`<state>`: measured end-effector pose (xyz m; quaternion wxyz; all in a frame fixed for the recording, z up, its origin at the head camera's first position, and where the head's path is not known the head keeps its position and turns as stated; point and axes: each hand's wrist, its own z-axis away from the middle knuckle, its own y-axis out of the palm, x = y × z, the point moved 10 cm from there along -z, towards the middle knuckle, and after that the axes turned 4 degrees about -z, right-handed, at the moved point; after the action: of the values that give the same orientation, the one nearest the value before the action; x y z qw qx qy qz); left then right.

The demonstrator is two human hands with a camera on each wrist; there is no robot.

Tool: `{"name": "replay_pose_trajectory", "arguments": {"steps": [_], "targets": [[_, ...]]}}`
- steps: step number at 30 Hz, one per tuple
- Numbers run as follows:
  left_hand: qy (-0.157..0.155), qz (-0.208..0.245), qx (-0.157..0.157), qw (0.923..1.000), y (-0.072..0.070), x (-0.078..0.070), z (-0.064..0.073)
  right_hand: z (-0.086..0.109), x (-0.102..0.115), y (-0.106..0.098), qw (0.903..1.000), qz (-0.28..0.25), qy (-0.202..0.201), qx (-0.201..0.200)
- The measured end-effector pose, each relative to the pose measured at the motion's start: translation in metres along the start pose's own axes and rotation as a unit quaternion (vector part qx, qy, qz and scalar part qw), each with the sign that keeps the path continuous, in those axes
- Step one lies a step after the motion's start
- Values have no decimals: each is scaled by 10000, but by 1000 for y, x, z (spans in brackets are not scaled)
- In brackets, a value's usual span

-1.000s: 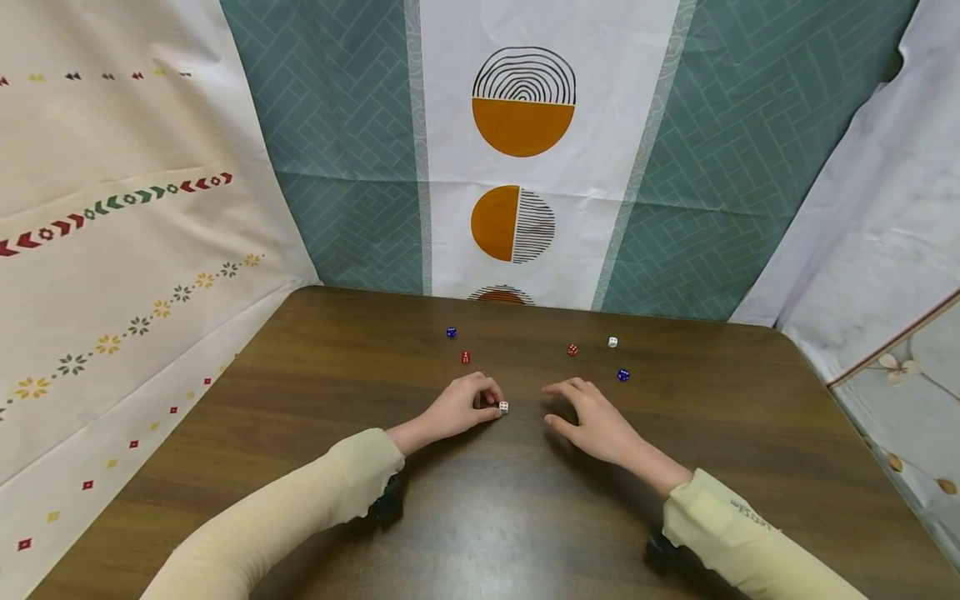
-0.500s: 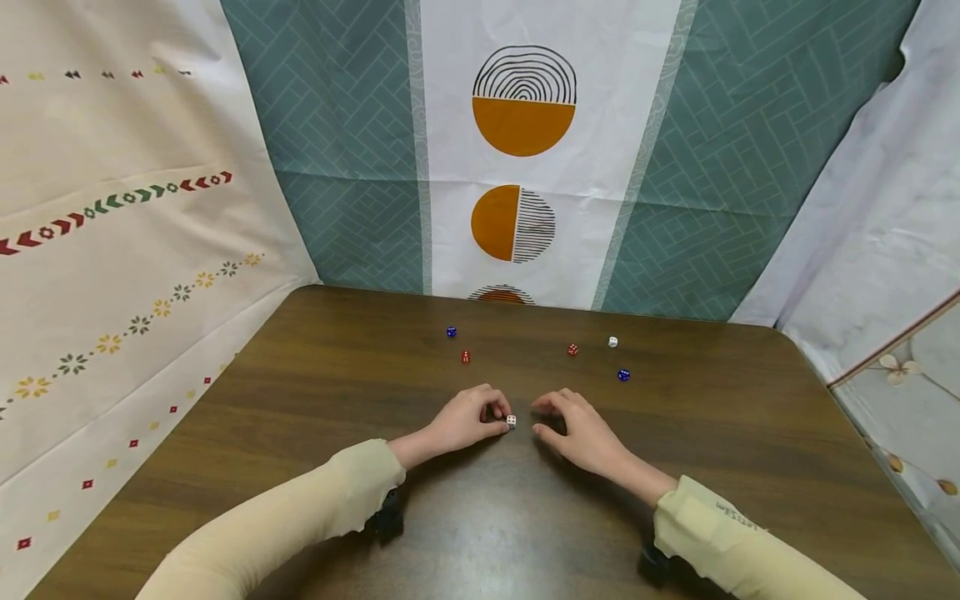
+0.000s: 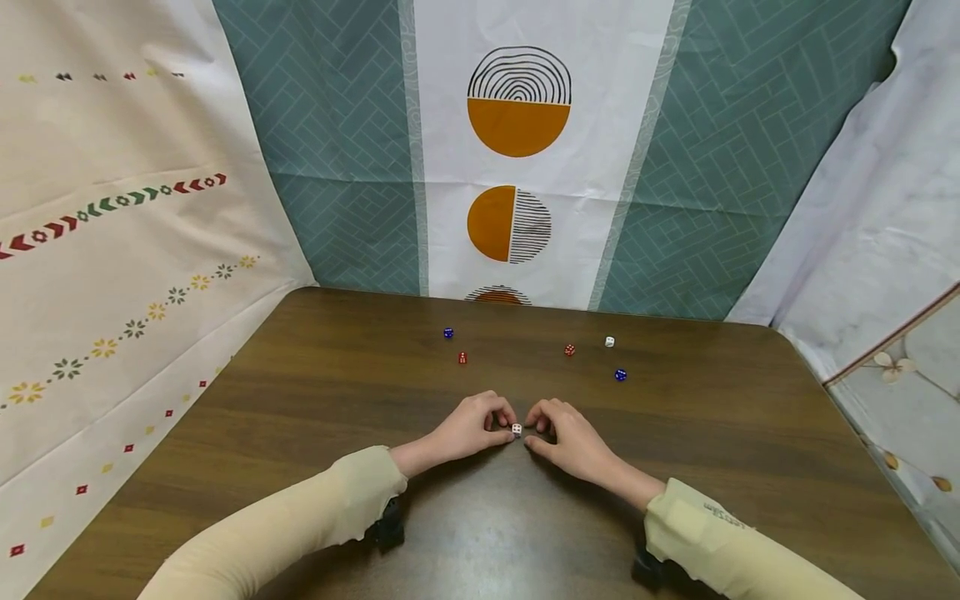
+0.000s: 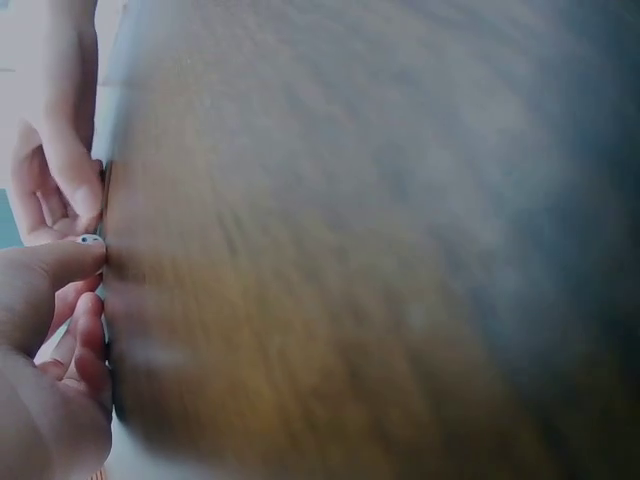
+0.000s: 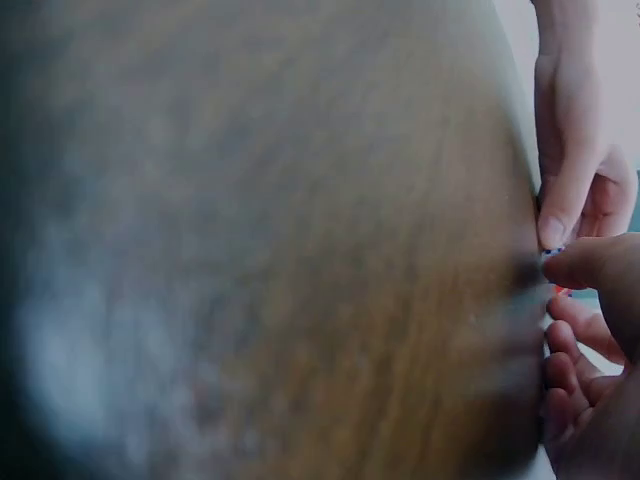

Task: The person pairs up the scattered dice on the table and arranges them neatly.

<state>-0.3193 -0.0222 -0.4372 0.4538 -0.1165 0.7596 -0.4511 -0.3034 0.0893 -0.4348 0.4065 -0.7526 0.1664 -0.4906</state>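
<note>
Near the middle of the table, my left hand [image 3: 476,427] pinches a small white die [image 3: 517,429] at its thumb and fingertips. One face of the die shows upward, close over the wood. My right hand [image 3: 573,442] is just to the right of it, thumb and forefinger bent and apart, with the tips right beside the die. In the left wrist view a sliver of the white die [image 4: 90,240] shows past the left thumb. The right wrist view has the right thumb [image 5: 590,262] overlapping most of the die.
Behind the hands on the brown wooden table [image 3: 360,358] lie a blue die [image 3: 448,332] and a red die [image 3: 462,358] on the left. Farther right are another red die [image 3: 569,350], a white die [image 3: 609,342] and a blue die [image 3: 620,375]. Patterned curtains [image 3: 337,167] surround the table.
My left hand has brought the white die a little to the right and nearer the front. My right hand has moved left and its thumb and forefinger have drawn closer to that die.
</note>
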Motion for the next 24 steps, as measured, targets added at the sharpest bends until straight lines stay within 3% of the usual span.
{"name": "replay_pose_trajectory", "arguments": {"steps": [24], "targets": [[-132, 160, 72, 9998, 7, -2, -3, -4, -4, 3, 9990, -262, 8, 373]]}}
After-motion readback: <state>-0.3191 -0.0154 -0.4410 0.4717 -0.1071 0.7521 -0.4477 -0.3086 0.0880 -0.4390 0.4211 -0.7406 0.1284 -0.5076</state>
